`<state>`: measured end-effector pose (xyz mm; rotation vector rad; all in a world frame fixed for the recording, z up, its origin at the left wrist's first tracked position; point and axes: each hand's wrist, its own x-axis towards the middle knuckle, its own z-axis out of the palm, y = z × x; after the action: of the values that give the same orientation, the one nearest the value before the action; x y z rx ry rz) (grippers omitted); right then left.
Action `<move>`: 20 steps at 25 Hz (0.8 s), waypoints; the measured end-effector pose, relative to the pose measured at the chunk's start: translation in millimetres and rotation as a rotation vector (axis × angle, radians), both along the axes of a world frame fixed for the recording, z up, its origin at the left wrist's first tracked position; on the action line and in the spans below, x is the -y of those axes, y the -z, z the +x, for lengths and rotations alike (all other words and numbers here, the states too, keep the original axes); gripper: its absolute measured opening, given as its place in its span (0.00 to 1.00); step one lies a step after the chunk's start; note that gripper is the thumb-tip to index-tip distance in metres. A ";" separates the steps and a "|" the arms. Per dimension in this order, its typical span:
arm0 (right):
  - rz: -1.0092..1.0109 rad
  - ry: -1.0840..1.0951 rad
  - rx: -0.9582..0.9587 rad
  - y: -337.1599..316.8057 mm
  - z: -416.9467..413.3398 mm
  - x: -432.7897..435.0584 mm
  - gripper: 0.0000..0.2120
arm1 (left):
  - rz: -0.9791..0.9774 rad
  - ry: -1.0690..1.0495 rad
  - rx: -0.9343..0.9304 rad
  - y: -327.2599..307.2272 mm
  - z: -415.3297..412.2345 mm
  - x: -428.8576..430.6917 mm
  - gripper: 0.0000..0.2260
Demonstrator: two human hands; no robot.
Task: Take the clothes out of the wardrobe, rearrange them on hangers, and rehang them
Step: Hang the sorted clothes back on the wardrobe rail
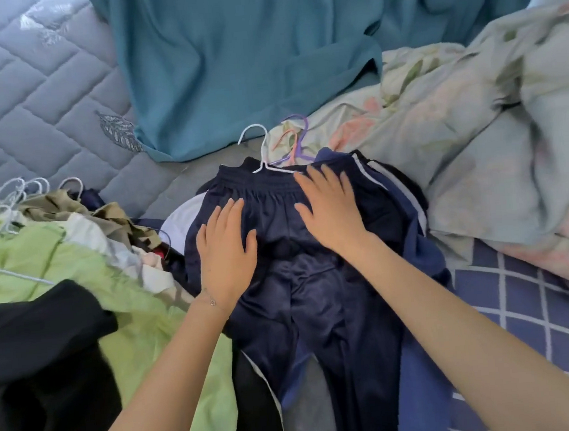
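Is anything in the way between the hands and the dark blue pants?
No, nothing visible is in the way. The left hand and the right hand both lie flat right on the dark blue pants, near the waistband. The white hanger pokes out above it.

The quilted mattress [25,100] is bearing a teal cloth [245,64], a floral duvet [456,114], a green-topped clothes pile [73,257] and stacked navy trousers [319,315].

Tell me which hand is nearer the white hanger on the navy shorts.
Right. The right hand lies just below the white hanger; the left hand rests lower on the navy shorts.
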<state>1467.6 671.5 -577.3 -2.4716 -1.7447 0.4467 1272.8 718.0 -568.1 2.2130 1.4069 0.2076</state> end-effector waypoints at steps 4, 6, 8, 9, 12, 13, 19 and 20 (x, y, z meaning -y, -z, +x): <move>-0.002 0.008 0.189 25.5 24.3 -17.5 0.26 | -0.040 -0.012 0.061 21.3 -2.5 6.2 0.23; -0.003 -0.006 0.239 23.3 24.9 -20.5 0.22 | -0.033 -0.007 0.097 23.7 0.2 7.6 0.22; -0.015 -0.010 0.203 15.1 22.2 -23.4 0.18 | -0.033 0.005 0.161 18.5 7.4 9.5 0.21; -0.007 -0.005 0.176 11.1 20.6 -24.3 0.16 | -0.055 0.002 0.199 13.8 11.5 10.5 0.20; -0.035 0.001 0.157 3.5 16.7 -22.5 0.16 | -0.168 -0.041 0.277 -2.7 22.4 13.9 0.19; -0.060 -0.003 0.164 2.9 16.3 -21.3 0.18 | -0.195 -0.057 0.290 -7.1 25.0 14.1 0.19; -0.094 0.044 0.176 3.6 15.0 -25.0 0.14 | -0.250 -0.089 0.314 -12.7 27.9 14.6 0.19; -0.049 0.080 0.120 -1.2 12.9 -22.5 0.13 | -0.265 -0.101 0.327 -14.7 27.6 16.6 0.19</move>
<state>1480.5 694.0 -576.1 -2.6427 -1.6882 0.3457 1300.3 701.4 -553.4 1.8015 1.2828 0.3764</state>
